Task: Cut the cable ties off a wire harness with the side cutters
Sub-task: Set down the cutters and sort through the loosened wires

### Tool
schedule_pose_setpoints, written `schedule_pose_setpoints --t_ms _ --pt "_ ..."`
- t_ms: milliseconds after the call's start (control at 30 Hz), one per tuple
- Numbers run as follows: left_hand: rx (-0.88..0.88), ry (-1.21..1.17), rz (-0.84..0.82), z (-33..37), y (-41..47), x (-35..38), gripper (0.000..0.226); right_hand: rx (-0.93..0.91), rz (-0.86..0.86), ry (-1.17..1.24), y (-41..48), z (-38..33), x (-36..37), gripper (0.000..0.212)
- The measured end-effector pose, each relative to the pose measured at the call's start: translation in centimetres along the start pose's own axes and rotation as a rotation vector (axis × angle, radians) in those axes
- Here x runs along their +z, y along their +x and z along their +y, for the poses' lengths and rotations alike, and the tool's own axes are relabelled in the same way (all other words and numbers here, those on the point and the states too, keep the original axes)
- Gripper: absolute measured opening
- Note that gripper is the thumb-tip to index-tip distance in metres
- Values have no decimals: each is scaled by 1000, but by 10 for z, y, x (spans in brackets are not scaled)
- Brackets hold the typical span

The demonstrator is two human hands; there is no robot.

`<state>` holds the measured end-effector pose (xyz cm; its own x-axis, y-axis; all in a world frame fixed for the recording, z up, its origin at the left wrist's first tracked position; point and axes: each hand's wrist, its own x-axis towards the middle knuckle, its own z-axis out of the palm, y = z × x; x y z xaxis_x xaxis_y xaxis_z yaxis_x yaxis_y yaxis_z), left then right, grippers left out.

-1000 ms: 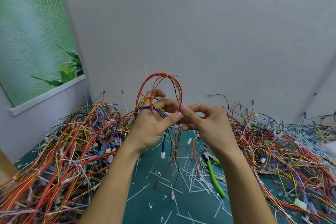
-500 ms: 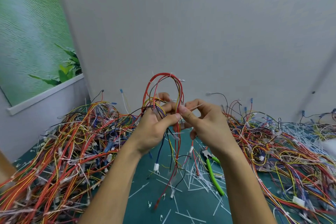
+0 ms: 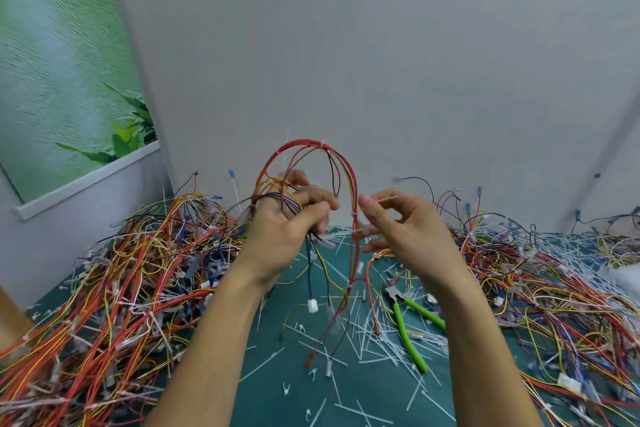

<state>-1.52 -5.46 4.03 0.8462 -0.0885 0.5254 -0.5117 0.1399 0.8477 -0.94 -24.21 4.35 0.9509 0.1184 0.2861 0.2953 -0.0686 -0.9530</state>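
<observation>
Now your left hand [image 3: 284,236] was clenched round the gathered wires of the wire harness [image 3: 304,143], its red loop arching upright above your knuckles and its loose ends hanging below the fist. Your right hand [image 3: 412,229] pinched a white cable tie [image 3: 388,198] between thumb and forefinger, lying level and pointing right. Half a second before, the hands touched; they had since parted. The green-handled side cutters [image 3: 401,322] lay under your right wrist.

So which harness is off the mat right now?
The harness arching red above the left hand, which grips it; the left pile and right pile lie on the mat.
</observation>
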Motion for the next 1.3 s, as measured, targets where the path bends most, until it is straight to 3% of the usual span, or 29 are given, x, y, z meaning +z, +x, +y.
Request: schedule_pose_setpoints --t_ms 100,200,400,733,1300 --pt "-39 -62 93 2 3 -6 26 47 -72 3 -3 -3 -10 51" --pt "-76 -108 102 4 3 -5 24 50 -142 -15 -5 -2 -5 50" --pt "-115 -235 58 7 2 0 31 30 -30 0 -2 -1 6 54" --pt "-173 -370 50 7 2 4 14 -147 -177 71 -3 2 1 20" --pt "-183 -394 -7 5 0 16 17 -213 -83 44 -1 8 10 14"
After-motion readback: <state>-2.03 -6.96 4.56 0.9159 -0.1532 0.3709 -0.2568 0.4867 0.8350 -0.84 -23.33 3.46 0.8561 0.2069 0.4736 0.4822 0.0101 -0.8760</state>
